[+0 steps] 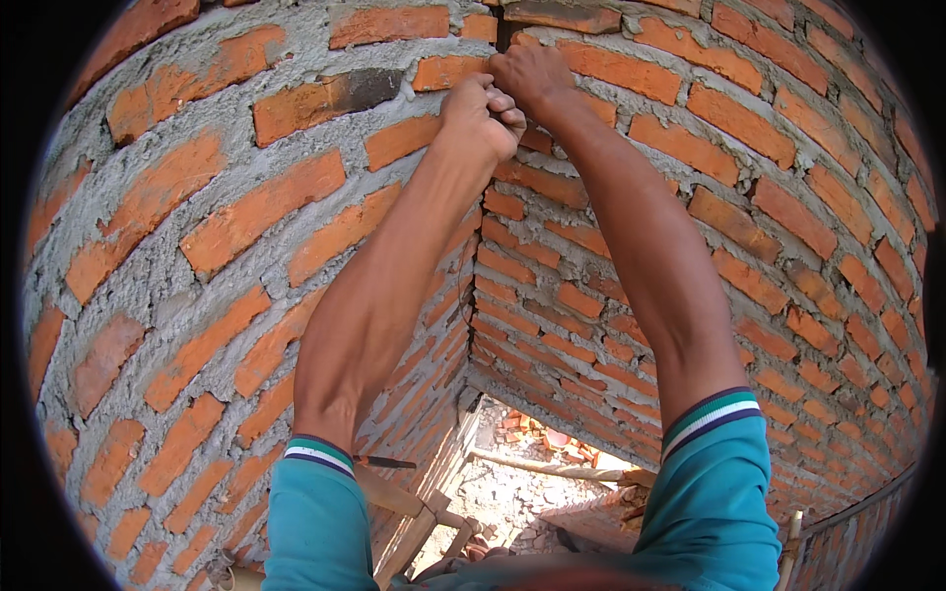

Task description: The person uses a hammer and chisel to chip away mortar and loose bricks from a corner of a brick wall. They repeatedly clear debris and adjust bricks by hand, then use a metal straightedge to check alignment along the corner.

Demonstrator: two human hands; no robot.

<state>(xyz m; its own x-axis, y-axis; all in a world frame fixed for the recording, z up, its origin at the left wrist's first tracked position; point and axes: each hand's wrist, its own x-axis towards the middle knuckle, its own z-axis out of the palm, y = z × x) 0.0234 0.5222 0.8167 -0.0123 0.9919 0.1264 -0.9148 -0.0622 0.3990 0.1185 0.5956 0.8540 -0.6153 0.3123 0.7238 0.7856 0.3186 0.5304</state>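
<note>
Both arms reach up to the inner corner where two brick walls meet. My left hand (485, 116) is closed, its fingers curled in against the corner. Just above it and to the right, my right hand (533, 77) is also closed, knuckles up, close to a dark vertical gap (504, 32) between bricks. The hands nearly touch. Whatever their fingers pinch is hidden. Below them, a thin dark strand (463, 295) hangs down along the corner. Orange bricks (448, 72) set in rough grey mortar surround the hands.
The left wall (222, 212) and right wall (729, 227) curve close on both sides. Far below lie rubble and broken bricks (532, 433), crossed by a wooden pole (552, 465). Timber framing (419, 527) and a dark flat blade (386, 462) show by my left sleeve.
</note>
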